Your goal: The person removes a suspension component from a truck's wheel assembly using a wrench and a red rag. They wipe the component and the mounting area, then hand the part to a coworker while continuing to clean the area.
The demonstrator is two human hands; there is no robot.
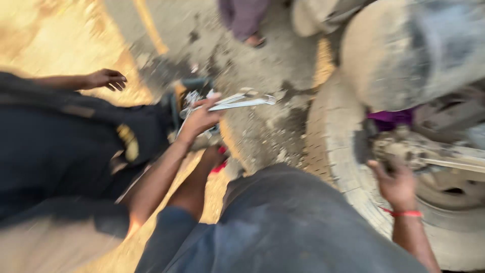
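Dusty grey ground [262, 126], streaked with yellow sunlight on the left, lies under everything, and the whole view is smeared by motion.

My right hand [398, 183], with a thin red band at the wrist, reaches up to the grimy metal hub [404, 147] in the middle of the big dust-coated lorry tyre [328, 146]. My fingers rest against the hub's lower edge. The blur hides whether they are clenched on it or only laid there, so I cannot tell. A scrap of purple cloth [390, 119] sits just above the hub.

My left hand [214, 154] stretches forward past my dark blue-grey trouser leg [283, 222], low to the ground and just beside a small red object [220, 165]. Another arm crosses in front of it, so I cannot tell its grip either.

That arm belongs to a person in black clothing [60, 146] crouched on my left. Their hand [201, 119] is closed around a bundle of long silvery steel spanners [242, 102], which point right toward the tyre and stay well apart from it. Their other hand [107, 79] hangs loosely open over the sunlit ground. At the top edge a sandalled foot [254, 39] of someone else stands on the dirt.
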